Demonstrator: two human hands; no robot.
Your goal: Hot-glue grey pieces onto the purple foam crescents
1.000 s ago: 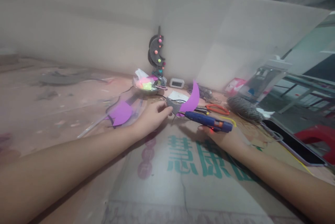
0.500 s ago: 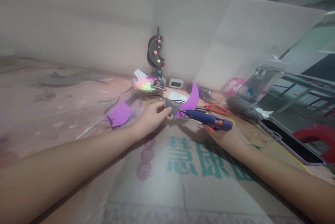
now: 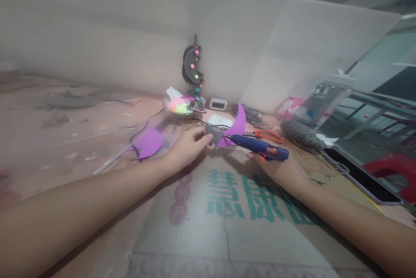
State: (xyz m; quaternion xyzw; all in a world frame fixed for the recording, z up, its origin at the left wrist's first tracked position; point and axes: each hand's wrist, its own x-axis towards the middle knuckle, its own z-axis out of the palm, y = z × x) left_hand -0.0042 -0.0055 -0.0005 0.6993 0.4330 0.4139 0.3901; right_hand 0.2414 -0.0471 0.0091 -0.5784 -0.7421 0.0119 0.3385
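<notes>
Between the thumb and fingers of my left hand is a purple crescent, partly covered by grey yarn at its near end. My right hand is wrapped round a blue glue gun with a small red light glowing on it. The gun's nozzle points left and meets the crescent close to the edge of the grey part; whether it touches is too small to tell. Behind the hands lies a white piece of paper. A second purple piece rests left of my left hand.
Cardboard with green lettering lies under my hands. Orange-handled scissors, a grey yarn ball and a phone are at the right. Behind stand a bowl, a small clock, a grey crescent ornament and a clear container.
The glue gun's nozzle has shifted very slightly right and up along the crescent. Both hands keep their hold, and the rest stays nearly still.
</notes>
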